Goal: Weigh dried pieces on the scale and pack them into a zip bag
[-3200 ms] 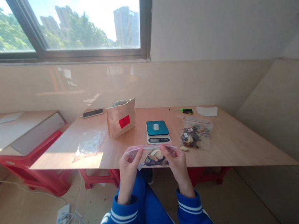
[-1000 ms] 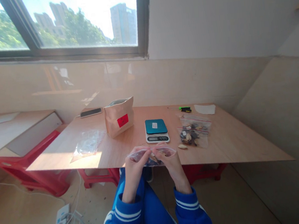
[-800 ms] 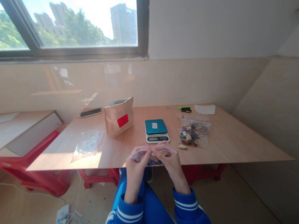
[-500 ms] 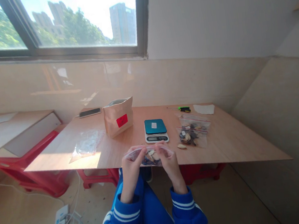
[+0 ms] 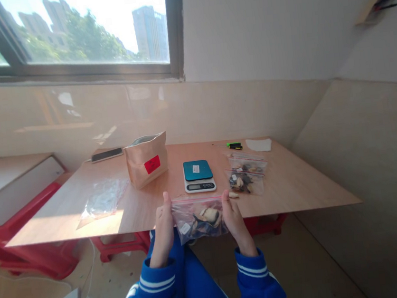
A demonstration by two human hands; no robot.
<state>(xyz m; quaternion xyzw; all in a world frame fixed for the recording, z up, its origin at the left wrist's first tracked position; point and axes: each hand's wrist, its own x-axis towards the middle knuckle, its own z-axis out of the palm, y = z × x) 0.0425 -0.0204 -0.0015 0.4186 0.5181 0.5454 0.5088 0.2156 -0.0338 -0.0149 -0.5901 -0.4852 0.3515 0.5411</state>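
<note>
Plywood forms the table (image 5: 296,190) that fills the middle of the view, set under a window (image 5: 63,35) and resting on red supports. On its left half lies a pile of empty clear bags (image 5: 102,200), and behind that a brown paper pouch (image 5: 146,158) with a red label stands upright, a phone (image 5: 106,154) lying near the far edge. A small scale (image 5: 198,176) with a teal platform sits at the centre, and just to its right two filled zip bags (image 5: 246,178) lie overlapping. At the near edge the person holds a clear zip bag (image 5: 198,217) of mixed light and dark pieces, hanging just in front of the table edge. The left hand (image 5: 164,227) pinches its top left corner and the right hand (image 5: 233,217) pinches its top right corner, fingers closed on the seal strip.
</note>
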